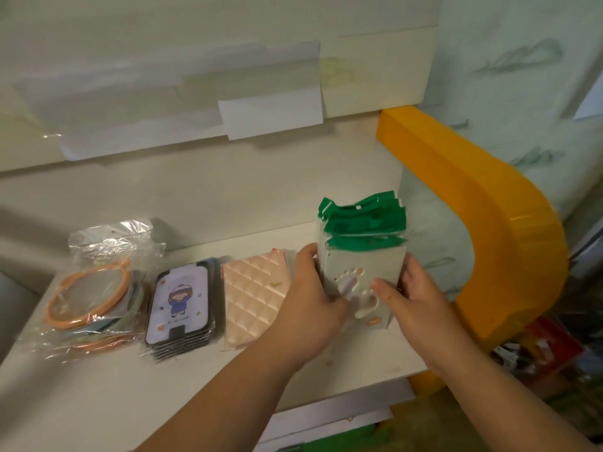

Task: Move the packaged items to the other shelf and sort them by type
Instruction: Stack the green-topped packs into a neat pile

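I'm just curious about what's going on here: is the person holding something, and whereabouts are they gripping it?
Yes: a stack of green-topped packets, held between both hands. The left hand grips its left edge; the right hand grips its right edge, thumb across the front.

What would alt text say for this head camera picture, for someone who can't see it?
Two hands, left hand and right hand, hold a stack of green-topped packets upright on a white shelf. To its left lie pink quilted packets, cartoon card packs and bagged orange rings.
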Available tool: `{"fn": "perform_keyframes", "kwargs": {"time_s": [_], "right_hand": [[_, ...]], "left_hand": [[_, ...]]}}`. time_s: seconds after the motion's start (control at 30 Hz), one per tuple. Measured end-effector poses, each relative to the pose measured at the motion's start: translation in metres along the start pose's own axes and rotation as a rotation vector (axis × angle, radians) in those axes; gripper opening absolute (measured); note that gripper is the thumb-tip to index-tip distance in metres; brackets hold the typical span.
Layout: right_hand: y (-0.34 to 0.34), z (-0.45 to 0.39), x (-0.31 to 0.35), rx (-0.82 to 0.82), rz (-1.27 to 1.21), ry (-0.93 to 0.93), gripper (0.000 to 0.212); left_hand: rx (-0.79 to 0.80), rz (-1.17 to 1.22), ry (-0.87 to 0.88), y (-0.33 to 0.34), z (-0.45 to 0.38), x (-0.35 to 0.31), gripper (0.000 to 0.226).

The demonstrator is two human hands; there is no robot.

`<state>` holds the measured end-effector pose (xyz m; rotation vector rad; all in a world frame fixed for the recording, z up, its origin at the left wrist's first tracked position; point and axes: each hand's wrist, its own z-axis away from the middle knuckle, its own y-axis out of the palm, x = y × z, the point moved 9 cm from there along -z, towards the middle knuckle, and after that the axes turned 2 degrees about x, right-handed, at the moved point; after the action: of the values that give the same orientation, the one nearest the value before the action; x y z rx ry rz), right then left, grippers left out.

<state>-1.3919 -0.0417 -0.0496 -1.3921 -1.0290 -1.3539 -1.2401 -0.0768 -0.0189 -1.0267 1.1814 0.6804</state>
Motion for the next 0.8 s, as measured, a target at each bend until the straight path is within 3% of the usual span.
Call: {"fn": "perform_keyframes", "kwargs": {"time_s": [0.2,0.5,0.7,0.8], "right_hand": [[0.005,0.012,-0.001,0.003,0.122,-0.110,0.041],[0.008,0.016,0.000,0.057,0.181,-0.165,0.057],[0.007,0.016,-0.013,-0.010,0.363,-0.113,0.057],[0.004,0.006,-0.004,-0.055,0.304,-0.096,0.054]], "left_hand": [[0.002,-0.081,0.058,-0.008,0.003,0.011,0.041],[0.016,-0.045,0.165,-0.005,0.005,0.011,0.057],[0.080,-0.108,0.114,0.001,0.002,0.019,0.050],[-0.026,-0.098,0.024,-0.008,-0.007,0.021,0.038]]}}
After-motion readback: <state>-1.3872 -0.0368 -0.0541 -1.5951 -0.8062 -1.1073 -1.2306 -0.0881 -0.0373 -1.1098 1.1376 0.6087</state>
